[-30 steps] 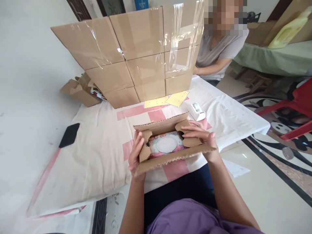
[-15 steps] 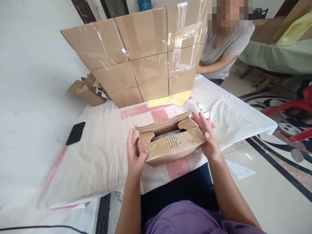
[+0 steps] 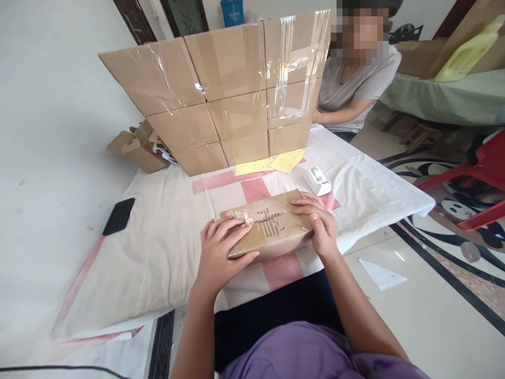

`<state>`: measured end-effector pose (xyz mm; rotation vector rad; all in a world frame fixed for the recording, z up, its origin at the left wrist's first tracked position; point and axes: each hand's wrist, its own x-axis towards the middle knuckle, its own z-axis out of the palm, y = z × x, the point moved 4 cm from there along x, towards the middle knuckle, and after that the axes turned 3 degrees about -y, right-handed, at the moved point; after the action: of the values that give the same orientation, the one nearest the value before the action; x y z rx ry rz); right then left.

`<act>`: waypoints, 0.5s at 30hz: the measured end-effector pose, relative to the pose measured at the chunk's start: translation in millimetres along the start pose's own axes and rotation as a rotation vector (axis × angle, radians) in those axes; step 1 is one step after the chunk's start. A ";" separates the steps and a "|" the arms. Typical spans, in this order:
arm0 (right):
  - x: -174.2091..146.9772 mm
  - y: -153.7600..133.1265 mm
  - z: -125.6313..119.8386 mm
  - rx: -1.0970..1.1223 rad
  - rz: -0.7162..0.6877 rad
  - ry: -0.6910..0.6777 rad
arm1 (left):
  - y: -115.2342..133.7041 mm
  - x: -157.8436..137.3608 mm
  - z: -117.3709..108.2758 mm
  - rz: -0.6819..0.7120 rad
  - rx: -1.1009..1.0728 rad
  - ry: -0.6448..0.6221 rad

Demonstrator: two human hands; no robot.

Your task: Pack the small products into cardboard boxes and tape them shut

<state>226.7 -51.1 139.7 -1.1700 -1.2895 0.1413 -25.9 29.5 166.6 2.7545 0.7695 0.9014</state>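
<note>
On the draped table (image 3: pixel 158 252) beside a wall (image 3: pixel 51 131), your left hand (image 3: pixel 221 250) and right hand (image 3: pixel 322 227) rest half-open on a carton (image 3: pixel 272 223).

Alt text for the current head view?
Left hand and right hand lie on a closed cardboard box at a cloth-covered table. Beyond the box are a white tape dispenser, yellow papers and stacked cartons, with another person to the right.
</note>
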 end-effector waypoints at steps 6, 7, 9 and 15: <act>29.4 21.7 38.3 0.026 -0.041 0.048 | -49.4 17.7 10.1 -0.024 -0.131 0.128; 34.4 27.1 41.9 0.064 -0.031 0.023 | -57.3 20.7 11.8 -0.031 -0.148 0.142; 41.3 39.4 37.4 0.186 0.022 -0.022 | -68.2 25.1 14.7 -0.035 -0.152 0.155; 44.8 99.1 -70.6 -0.191 0.507 0.330 | -54.2 21.2 16.0 0.038 -0.094 0.288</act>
<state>348.0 -17.0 108.9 -1.5963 -0.7106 0.1880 -25.1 87.3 149.1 2.5982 0.6979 1.3264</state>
